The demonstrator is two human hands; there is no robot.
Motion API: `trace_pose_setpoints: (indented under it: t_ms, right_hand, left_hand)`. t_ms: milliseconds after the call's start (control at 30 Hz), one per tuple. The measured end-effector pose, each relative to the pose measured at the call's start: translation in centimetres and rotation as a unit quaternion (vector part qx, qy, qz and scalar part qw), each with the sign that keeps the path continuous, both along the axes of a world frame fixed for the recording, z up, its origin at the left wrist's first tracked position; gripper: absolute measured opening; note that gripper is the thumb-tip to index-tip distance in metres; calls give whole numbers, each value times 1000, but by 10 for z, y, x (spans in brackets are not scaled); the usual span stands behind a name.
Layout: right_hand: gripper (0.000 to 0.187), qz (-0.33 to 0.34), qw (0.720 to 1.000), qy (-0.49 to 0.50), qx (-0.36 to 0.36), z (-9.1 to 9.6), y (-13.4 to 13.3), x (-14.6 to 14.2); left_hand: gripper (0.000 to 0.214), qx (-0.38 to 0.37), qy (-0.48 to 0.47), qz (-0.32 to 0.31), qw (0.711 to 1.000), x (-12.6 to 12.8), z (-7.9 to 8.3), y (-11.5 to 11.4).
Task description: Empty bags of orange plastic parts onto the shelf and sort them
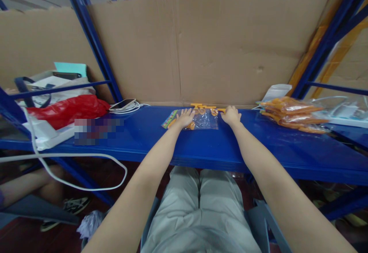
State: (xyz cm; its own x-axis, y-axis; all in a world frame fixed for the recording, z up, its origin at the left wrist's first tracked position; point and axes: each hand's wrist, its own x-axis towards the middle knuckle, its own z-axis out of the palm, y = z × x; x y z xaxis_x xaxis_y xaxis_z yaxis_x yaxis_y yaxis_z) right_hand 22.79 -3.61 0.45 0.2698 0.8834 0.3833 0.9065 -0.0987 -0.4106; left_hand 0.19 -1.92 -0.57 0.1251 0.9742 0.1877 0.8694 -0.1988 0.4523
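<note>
At far left, beneath the blue workbench (138, 132), another person's bare leg (27, 184) shows beside a dark shoe (75, 205). Above, a red plastic bag (73, 111) sits behind a white power strip (54, 136), and a phone (124, 103) rests on a coiled white cable (126, 110). At center, before a cardboard panel (224, 50), the worker's left hand (185, 118) lies palm down, fingers spread and gripping nothing visible, across a clear bag (211, 123) with a printed green strip (169, 119) at its left end. Orange parts (202, 107), some of them round, show at the bag's far edge; which are inside and which merely lie behind it is hard to tell. The work appears to be at the stage of steadying the bag and handling the parts beside it. Just right of the bag, the right hand (231, 115) curls at the end of an orange stick (221, 110); whether it pinches the piece or only touches it cannot be told. The next move seems to call for a sure fingertip hold there and light pressure on the slippery film. At right lies a stack of bagged orange items (290, 113), well apart from both hands
</note>
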Motion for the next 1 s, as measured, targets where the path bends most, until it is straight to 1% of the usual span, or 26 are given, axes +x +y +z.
trace_pose_setpoints:
  t_ms: [67,100,200,233,267,333,400,433,500,567,600,667,733,800,900,1000]
  right_hand:
    - [46,-52,998,15,-13,4,-4,1]
    - [48,-69,997,21,-33,6,-5,2]
    - [44,-75,991,34,-109,12,-9,8]
    - [42,-72,989,39,-120,15,-10,10]
    - [40,-71,990,46,-116,17,-11,11]
    - [40,-72,994,59,-61,21,-12,15]
    - [39,-62,995,71,39,25,-12,17]
    - [39,-51,991,78,97,27,-10,18]
    - [36,-17,973,93,212,30,-5,20]
    - [31,26,946,110,304,33,2,22]
    - [28,48,933,120,335,34,5,21]
    - [22,84,917,143,364,35,8,19]
    - [17,112,913,170,354,36,6,13]
    - [13,137,916,198,322,37,2,6]
    - [9,177,919,243,256,35,-5,-4]
    - [5,209,912,303,178,30,-8,-15]
  left_hand:
    - [66,4,-6,3,1000,-1,0,0]
    - [65,5,-8,6,1000,-1,0,1]
    - [64,6,-13,11,1000,-2,-1,2]
    - [63,6,-13,13,1000,-2,-2,3]
    - [63,6,-14,15,1000,-2,-2,4]
    - [63,8,-14,21,1000,-3,-2,4]
    - [63,8,-10,24,1000,-3,-2,4]
    - [64,7,-7,24,1000,-3,-1,3]
    - [64,3,4,25,1000,-2,0,1]
    - [65,2,18,26,1000,-1,1,-1]
    - [65,1,24,26,999,-1,1,-2]
    - [65,0,34,25,999,-1,2,-3]
    - [66,2,39,25,999,-1,2,-3]
    - [65,3,41,27,999,-1,2,-3]
    - [65,0,34,24,999,-2,2,-3]
    - [65,0,22,19,1000,-2,2,-3]
